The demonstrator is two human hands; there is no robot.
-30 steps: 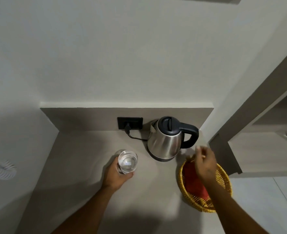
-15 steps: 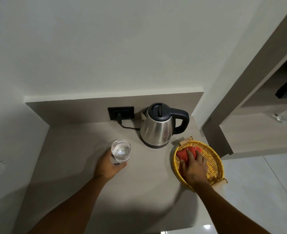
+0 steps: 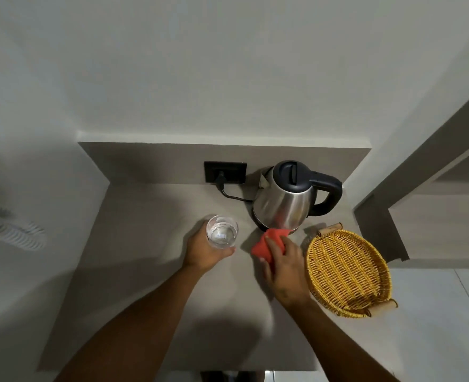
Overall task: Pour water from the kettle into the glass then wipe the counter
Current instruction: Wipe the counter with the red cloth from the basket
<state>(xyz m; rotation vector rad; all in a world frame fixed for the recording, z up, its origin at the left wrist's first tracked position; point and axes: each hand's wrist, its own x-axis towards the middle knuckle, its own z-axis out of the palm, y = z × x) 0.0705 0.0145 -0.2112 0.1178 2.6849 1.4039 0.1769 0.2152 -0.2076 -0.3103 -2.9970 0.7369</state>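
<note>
A steel kettle (image 3: 285, 201) with a black lid and handle stands upright at the back of the grey counter (image 3: 145, 285). Left of it is a clear glass (image 3: 222, 234) with water in it, gripped from the side by my left hand (image 3: 204, 250). My right hand (image 3: 282, 264) presses a folded red cloth (image 3: 263, 246) onto the counter just in front of the kettle's base. The cloth's far edge touches or nearly touches the kettle.
A yellow wicker basket (image 3: 349, 271) with wooden handles sits at the counter's right end, nothing in it. A black wall socket (image 3: 225, 172) holds the kettle's cord plug. Walls close the counter at the left and back; a shelf recess opens at the right.
My right hand took the red cloth out of the basket and carried it left onto the counter by the kettle. My left hand stayed on the glass.
</note>
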